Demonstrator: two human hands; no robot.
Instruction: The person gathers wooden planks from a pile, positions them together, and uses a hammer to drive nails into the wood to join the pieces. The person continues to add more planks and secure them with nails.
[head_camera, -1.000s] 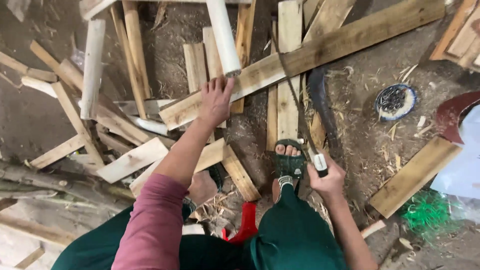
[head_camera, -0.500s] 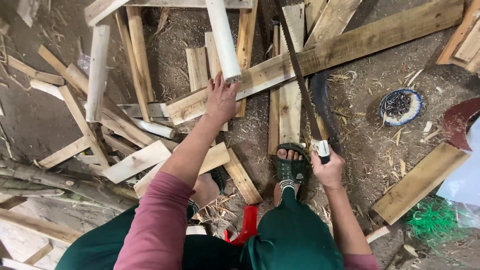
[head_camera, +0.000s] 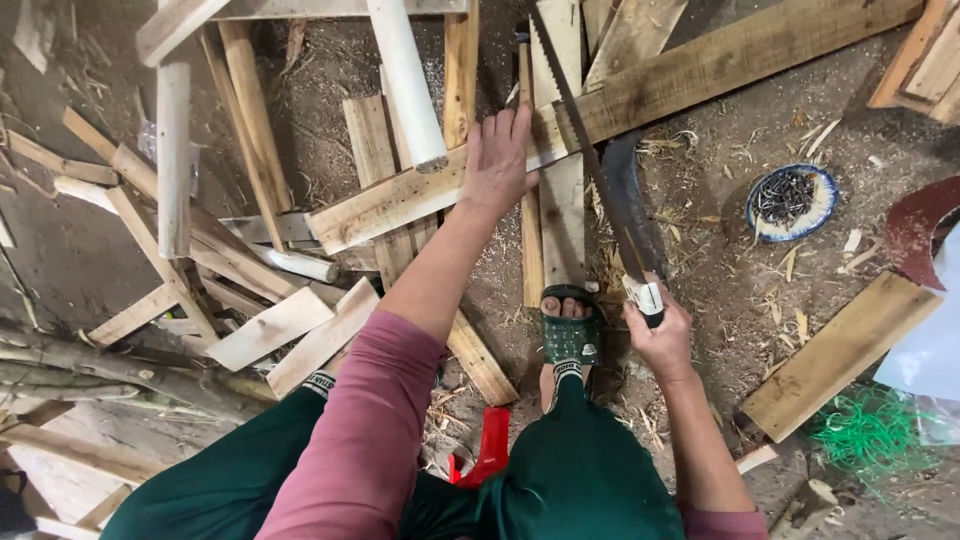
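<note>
A left hand presses flat on a long plank while the right hand grips a handsaw, blade across the board's far right, uncut.

Your left hand is lying on the long plank; the saw is crossing it just right, the bowl sitting farther right.

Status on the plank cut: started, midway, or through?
Done: long plank is laid across the other boards, left hand pressing it flat, sandalled foot on a board below. In hand: right hand grips the handsaw, blade lying across the plank's edge. Left: the plank looks whole; I can't make out any kerf, so essentially the whole cut.
</note>
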